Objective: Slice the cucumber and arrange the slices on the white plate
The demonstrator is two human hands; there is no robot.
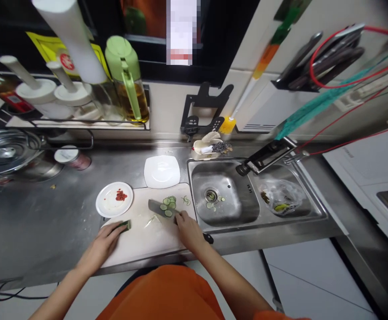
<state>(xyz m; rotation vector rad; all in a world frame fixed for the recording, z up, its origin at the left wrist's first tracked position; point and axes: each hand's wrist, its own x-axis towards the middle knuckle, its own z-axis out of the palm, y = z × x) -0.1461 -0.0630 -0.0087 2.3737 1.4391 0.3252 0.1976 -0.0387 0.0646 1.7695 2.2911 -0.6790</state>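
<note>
My right hand point(189, 229) is closed around the dark handle of a kitchen knife point(155, 207). Its broad blade lies low over the white cutting board point(137, 244), pointing left. Several thin cucumber slices point(171, 201) are on and around the blade. At the board's left side, my left hand point(103, 242) has its fingers over a dark green cucumber piece point(126, 226), gripping it against the board. Pale cucumber peelings point(186, 201) lie near the board's right edge.
A white plate with chopped red pieces point(104, 206) overlaps the board's upper left; a square white plate point(161, 171) stands behind. To the right, a steel sink point(237, 195) holds a few slices, its second basin a plastic bag point(282, 195). A lidded pot point(40, 166) is at left.
</note>
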